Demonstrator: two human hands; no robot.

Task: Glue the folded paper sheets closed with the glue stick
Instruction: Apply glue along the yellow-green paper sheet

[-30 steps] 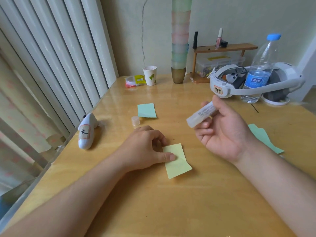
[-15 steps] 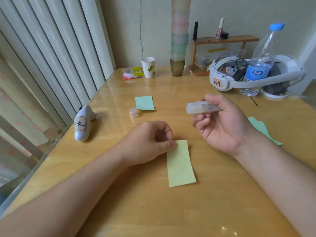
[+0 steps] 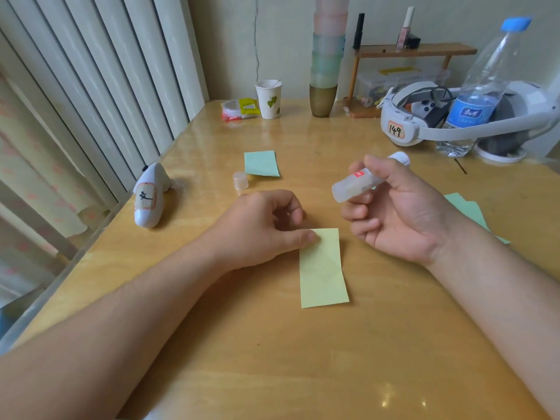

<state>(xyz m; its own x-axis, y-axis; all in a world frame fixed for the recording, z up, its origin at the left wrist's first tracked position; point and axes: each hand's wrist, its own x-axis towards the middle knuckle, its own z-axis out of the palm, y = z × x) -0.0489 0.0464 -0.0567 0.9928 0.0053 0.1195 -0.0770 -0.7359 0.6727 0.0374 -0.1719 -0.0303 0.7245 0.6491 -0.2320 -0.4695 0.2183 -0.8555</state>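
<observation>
A folded yellow-green paper sheet (image 3: 322,268) lies flat on the wooden table (image 3: 272,359) in the middle. My left hand (image 3: 260,228) has its fingers curled, and its thumb presses the sheet's top left corner. To the right, above the table, my right hand (image 3: 400,213) grips a translucent glue stick (image 3: 354,184) with a red label. The stick's small clear cap (image 3: 240,180) stands on the table farther back. A folded blue-green sheet (image 3: 261,163) lies behind the cap. More green sheets (image 3: 468,209) lie partly hidden behind my right wrist.
A white handheld device (image 3: 150,197) lies at the left edge by the curtain. At the back stand a paper cup (image 3: 269,98), a snack packet (image 3: 241,109), a stack of cups (image 3: 325,56), a small shelf (image 3: 412,51), a white headset (image 3: 424,119) and a water bottle (image 3: 478,95).
My left hand has turned the yellow-green sheet from slanted to straight and now holds only its top corner. My right hand has turned the glue stick and dropped slightly.
</observation>
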